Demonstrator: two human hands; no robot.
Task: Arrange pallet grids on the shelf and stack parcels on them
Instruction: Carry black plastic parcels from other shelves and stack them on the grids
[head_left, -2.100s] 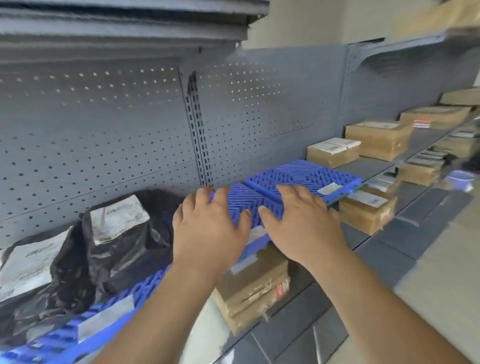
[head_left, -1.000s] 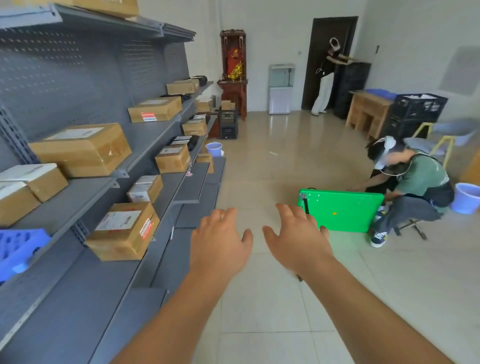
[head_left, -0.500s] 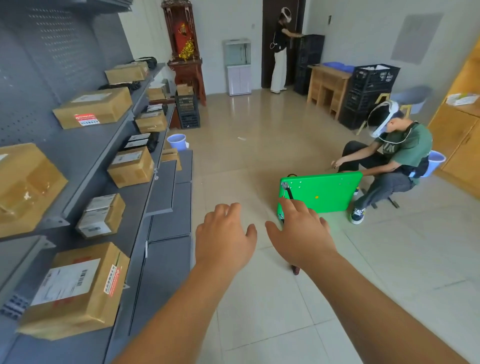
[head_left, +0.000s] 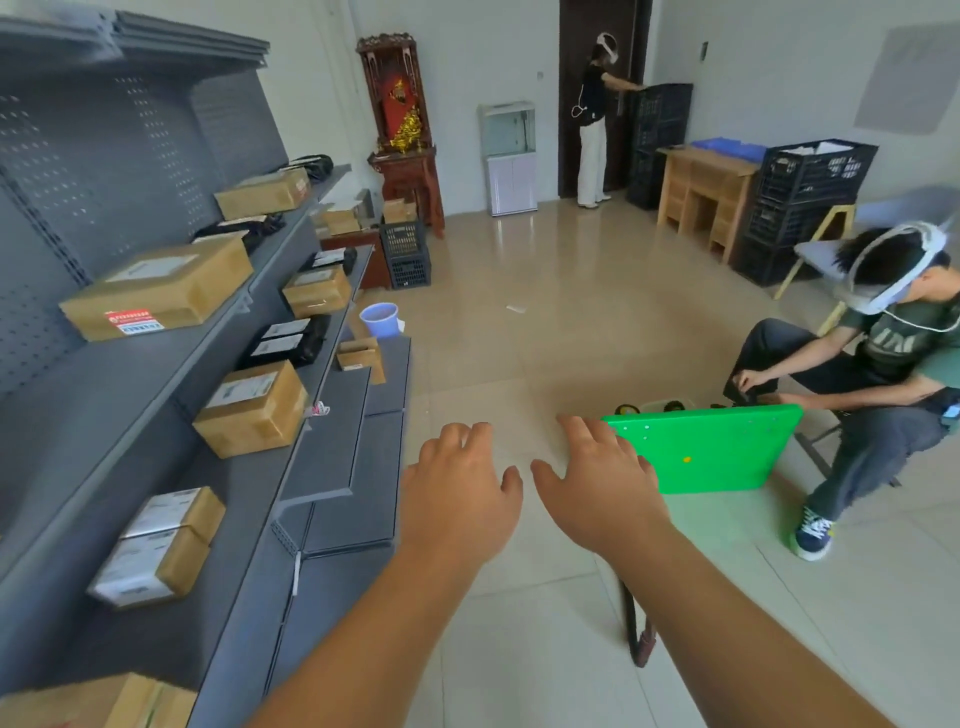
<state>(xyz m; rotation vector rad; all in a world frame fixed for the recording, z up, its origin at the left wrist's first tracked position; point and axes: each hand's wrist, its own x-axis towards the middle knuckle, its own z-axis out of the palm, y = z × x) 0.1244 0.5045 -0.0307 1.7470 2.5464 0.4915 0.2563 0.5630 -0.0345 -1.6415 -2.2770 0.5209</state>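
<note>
My left hand (head_left: 460, 493) and my right hand (head_left: 597, 486) are stretched out side by side over the tiled floor, palms down, fingers relaxed, holding nothing. A grey metal shelf unit (head_left: 104, 395) runs along the left. Cardboard parcels lie on its levels: a long one (head_left: 161, 291) on the upper level, a square one (head_left: 252, 408) lower down, a taped one (head_left: 158, 545) nearer me. Black bag parcels (head_left: 291, 340) lie further along the same level. No blue pallet grid is in view.
A seated person (head_left: 878, 364) works behind an upright green board (head_left: 711, 449) at the right. Another person (head_left: 595, 119) stands at black crates (head_left: 810, 202) by the far door. A small blue bucket (head_left: 380, 319) and a black crate (head_left: 407, 254) stand near the shelf's far end.
My view has swung from the shelf with the blue pallet grids to the room's floor. My hands came off the grid and now hover empty, still side by side.
</note>
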